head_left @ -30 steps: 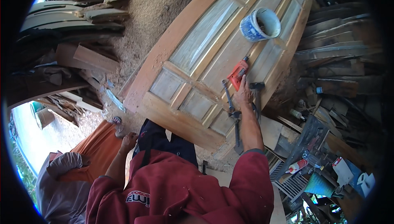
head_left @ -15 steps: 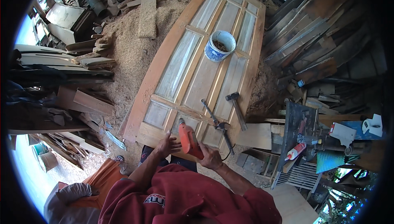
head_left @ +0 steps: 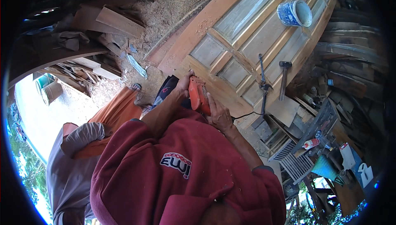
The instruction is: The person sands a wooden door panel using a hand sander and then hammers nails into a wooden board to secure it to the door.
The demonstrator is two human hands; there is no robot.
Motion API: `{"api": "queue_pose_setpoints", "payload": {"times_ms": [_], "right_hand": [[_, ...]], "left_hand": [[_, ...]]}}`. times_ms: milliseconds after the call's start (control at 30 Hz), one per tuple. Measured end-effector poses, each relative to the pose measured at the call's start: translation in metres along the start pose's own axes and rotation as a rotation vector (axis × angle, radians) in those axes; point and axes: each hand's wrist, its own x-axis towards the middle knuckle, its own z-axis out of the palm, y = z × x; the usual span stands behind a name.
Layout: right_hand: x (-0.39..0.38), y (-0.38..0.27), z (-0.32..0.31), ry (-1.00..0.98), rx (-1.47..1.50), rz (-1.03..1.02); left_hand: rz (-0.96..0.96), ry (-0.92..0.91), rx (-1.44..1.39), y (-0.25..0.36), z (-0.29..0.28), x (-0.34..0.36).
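An orange-red corded power drill (head_left: 199,95) is held close in front of my body, over the near end of a panelled wooden door. My right hand (head_left: 220,117) is closed around its rear grip. At the drill's front end, my left hand (head_left: 184,85) has its fingers closed on the nose, which hides the chuck. The wooden door (head_left: 202,62) lies flat, with wood shavings scattered on it. On the door lie a hammer (head_left: 284,78) and a long metal tool (head_left: 262,76), perhaps a bar clamp or hand brace. A blue-and-white bucket (head_left: 288,14) stands farther up.
A person in orange trousers (head_left: 117,109) is at my left. The drill's black cord (head_left: 247,115) runs off to the right. A side bench (head_left: 315,120) there carries a red-and-white bottle (head_left: 311,143). Stacked boards (head_left: 350,51) line the right; sawdust (head_left: 181,2) covers the ground beyond.
My view has turned, shifting the door up and right. The drill is nearer my body, and my left hand, open beside it before, has closed on its front end.
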Motion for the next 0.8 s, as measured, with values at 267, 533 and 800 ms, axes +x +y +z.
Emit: {"api": "queue_pose_setpoints", "payload": {"times_ms": [267, 533, 800], "right_hand": [[0.069, -0.03, 0.002, -0.095, -0.029, 0.05], [0.109, -0.041, 0.023, -0.149, -0.034, 0.195], [0.116, -0.03, 0.028, -0.154, -0.01, 0.238]], "left_hand": [[-0.008, -0.173, -0.056, 0.045, -0.047, 0.028], [0.086, -0.073, -0.129, 0.065, -0.075, 0.058], [0.018, 0.016, -0.166, 0.068, -0.057, 0.056]]}}
